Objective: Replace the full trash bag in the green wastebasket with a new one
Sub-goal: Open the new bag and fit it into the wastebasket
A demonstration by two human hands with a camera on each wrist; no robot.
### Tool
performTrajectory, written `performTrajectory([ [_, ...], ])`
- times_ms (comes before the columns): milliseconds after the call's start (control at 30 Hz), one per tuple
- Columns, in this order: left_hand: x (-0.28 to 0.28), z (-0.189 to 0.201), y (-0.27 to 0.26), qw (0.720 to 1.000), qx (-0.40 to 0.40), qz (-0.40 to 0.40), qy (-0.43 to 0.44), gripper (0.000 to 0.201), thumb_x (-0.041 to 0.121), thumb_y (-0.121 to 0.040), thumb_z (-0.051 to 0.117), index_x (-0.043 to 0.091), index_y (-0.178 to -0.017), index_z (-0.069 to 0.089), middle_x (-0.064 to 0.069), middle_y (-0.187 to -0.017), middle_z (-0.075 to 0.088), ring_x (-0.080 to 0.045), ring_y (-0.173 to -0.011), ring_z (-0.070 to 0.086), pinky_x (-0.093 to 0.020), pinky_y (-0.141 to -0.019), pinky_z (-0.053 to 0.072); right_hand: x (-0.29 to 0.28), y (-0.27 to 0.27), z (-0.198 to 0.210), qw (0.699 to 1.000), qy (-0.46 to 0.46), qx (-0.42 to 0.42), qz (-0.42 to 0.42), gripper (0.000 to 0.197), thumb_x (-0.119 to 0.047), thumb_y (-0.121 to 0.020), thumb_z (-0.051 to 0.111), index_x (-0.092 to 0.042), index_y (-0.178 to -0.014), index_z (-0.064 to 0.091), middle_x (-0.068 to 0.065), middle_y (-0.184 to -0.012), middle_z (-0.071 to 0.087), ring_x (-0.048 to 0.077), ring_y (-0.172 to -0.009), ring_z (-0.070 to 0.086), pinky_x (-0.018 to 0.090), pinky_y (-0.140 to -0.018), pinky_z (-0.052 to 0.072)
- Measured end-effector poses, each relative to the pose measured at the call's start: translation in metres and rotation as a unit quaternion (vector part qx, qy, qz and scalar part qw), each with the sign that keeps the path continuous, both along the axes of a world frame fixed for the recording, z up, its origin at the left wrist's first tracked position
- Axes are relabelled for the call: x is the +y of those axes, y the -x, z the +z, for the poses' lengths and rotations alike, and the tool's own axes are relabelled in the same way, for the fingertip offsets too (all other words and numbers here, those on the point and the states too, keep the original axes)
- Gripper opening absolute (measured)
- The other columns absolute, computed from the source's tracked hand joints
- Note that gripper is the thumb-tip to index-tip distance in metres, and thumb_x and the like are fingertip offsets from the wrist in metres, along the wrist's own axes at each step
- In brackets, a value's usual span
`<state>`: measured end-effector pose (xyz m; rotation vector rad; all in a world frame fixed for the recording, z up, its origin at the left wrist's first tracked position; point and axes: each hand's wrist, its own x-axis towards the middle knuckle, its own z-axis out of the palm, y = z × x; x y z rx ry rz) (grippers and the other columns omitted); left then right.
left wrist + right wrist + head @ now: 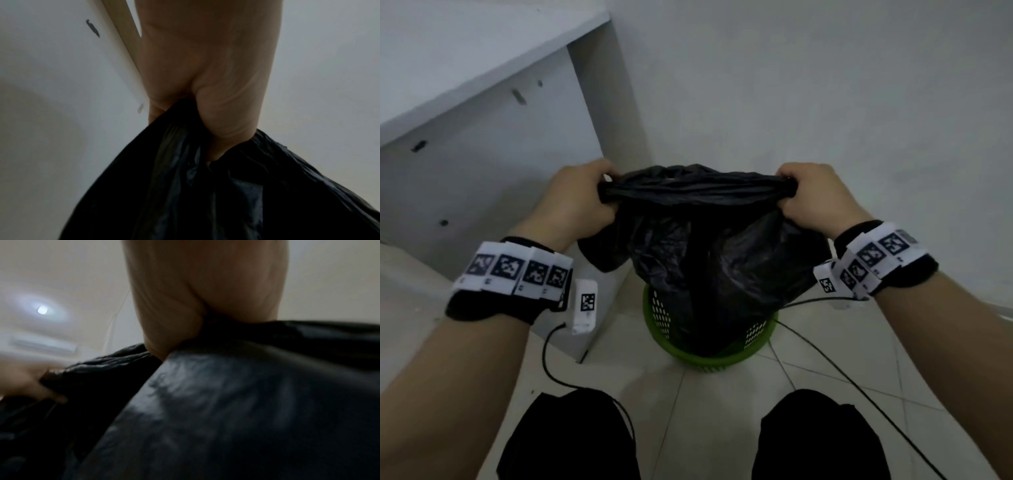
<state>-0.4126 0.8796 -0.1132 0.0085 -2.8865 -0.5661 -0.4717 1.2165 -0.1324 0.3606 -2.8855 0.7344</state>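
Early stage, prob. step one: the full black trash bag (709,260) is being lifted but its bottom is sitting inside the green wastebasket (709,359) on the tiled floor (722,428), beside a white cabinet (493,144). Bag mouth is gathered and stretched taut btw both fists. Left to do, judging from this: pulling it clear, setting it aside, fitting a new liner; no fresh bag is showing in any view. Left hand (578,198) is clenching the left end of the gathered rim, fingers wrapped fully round the plastic. Right hand (815,195) is doing the same on the right end, fist tight, no gap.
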Motion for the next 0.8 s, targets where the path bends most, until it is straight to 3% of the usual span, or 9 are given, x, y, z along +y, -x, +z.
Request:
performTrajectory([
  [100,0.016,-0.033,0.000,0.996,-0.082,-0.045,0.006,0.033,0.022,-0.080,0.073,0.017,-0.110,0.061,-0.014,-0.105,0.069,-0.037,-0.101,0.064,-0.030,-0.077,0.043,0.003,0.000,-0.019,0.999,-0.029,-0.022,0.004,0.047,-0.041,-0.078,0.075,-0.021,-0.112,0.049,0.007,-0.099,0.065,0.030,-0.090,0.060,0.042,-0.077,0.052],
  [200,0.032,-0.058,-0.003,0.983,-0.150,-0.070,-0.077,0.025,0.033,-0.080,0.078,0.026,-0.083,0.055,0.002,-0.081,0.062,-0.029,-0.088,0.063,-0.028,-0.065,0.041,-0.005,-0.009,-0.040,0.995,-0.072,0.037,0.057,0.072,-0.045,-0.077,0.079,-0.015,-0.129,0.038,0.010,-0.129,0.052,0.034,-0.105,0.055,0.048,-0.088,0.048],
  [300,0.057,-0.066,-0.011,0.917,-0.256,-0.104,-0.289,0.023,0.040,-0.081,0.075,0.023,-0.092,0.064,0.004,-0.089,0.071,-0.013,-0.084,0.070,-0.020,-0.067,0.052,-0.023,-0.019,-0.067,0.971,-0.089,0.153,0.158,0.037,-0.030,-0.081,0.072,-0.014,-0.111,0.059,0.009,-0.117,0.060,0.036,-0.100,0.055,0.047,-0.082,0.047],
  [400,0.071,-0.075,-0.009,0.832,-0.315,-0.067,-0.453,0.033,0.045,-0.093,0.058,0.016,-0.104,0.071,-0.001,-0.101,0.076,-0.017,-0.095,0.072,-0.027,-0.079,0.054,-0.039,-0.027,-0.086,0.971,-0.024,0.139,0.194,0.007,-0.013,-0.084,0.065,-0.009,-0.090,0.065,0.008,-0.090,0.063,0.032,-0.086,0.056,0.043,-0.073,0.047],
  [467,0.067,-0.082,-0.001,0.807,-0.300,0.007,-0.509,0.033,0.038,-0.099,0.050,0.013,-0.104,0.071,-0.002,-0.096,0.077,-0.022,-0.092,0.071,-0.032,-0.080,0.053,-0.040,-0.035,-0.093,0.975,0.040,0.102,0.195,0.002,-0.009,-0.088,0.062,-0.008,-0.090,0.061,0.006,-0.089,0.061,0.025,-0.085,0.054,0.037,-0.074,0.046],
  [567,0.052,-0.090,0.008,0.801,-0.253,0.094,-0.535,0.024,0.025,-0.096,0.050,0.015,-0.081,0.065,0.000,-0.068,0.072,-0.022,-0.072,0.065,-0.030,-0.066,0.048,-0.035,-0.051,-0.092,0.968,0.109,0.060,0.218,0.002,-0.009,-0.095,0.056,-0.008,-0.095,0.054,0.005,-0.087,0.058,0.013,-0.073,0.047,0.023,-0.066,0.036],
  [633,0.040,-0.097,0.014,0.798,-0.218,0.136,-0.545,0.023,0.025,-0.096,0.050,0.015,-0.083,0.067,-0.005,-0.078,0.073,-0.020,-0.072,0.067,-0.032,-0.072,0.052,-0.030,-0.065,-0.095,0.960,0.140,0.023,0.242,0.006,-0.008,-0.097,0.054,-0.008,-0.094,0.049,0.001,-0.075,0.053,0.006,-0.060,0.040,0.018,-0.057,0.029],
  [700,0.025,-0.104,0.022,0.802,-0.173,0.151,-0.552,0.024,0.027,-0.099,0.049,0.013,-0.101,0.069,-0.012,-0.104,0.072,-0.025,-0.094,0.069,-0.038,-0.090,0.053,-0.023,-0.080,-0.108,0.952,0.139,-0.035,0.269,0.010,-0.006,-0.096,0.055,-0.009,-0.090,0.047,-0.006,-0.068,0.046,0.004,-0.057,0.040,0.016,-0.055,0.029],
  [800,0.011,-0.103,0.034,0.811,-0.101,0.178,-0.548,0.024,0.031,-0.100,0.048,0.016,-0.099,0.067,-0.011,-0.106,0.070,-0.028,-0.106,0.066,-0.042,-0.099,0.051,-0.017,-0.105,-0.141,0.900,-0.024,-0.241,0.361,0.008,-0.010,-0.090,0.058,-0.014,-0.085,0.055,-0.009,-0.067,0.055,0.012,-0.060,0.049,0.024,-0.058,0.041],
])
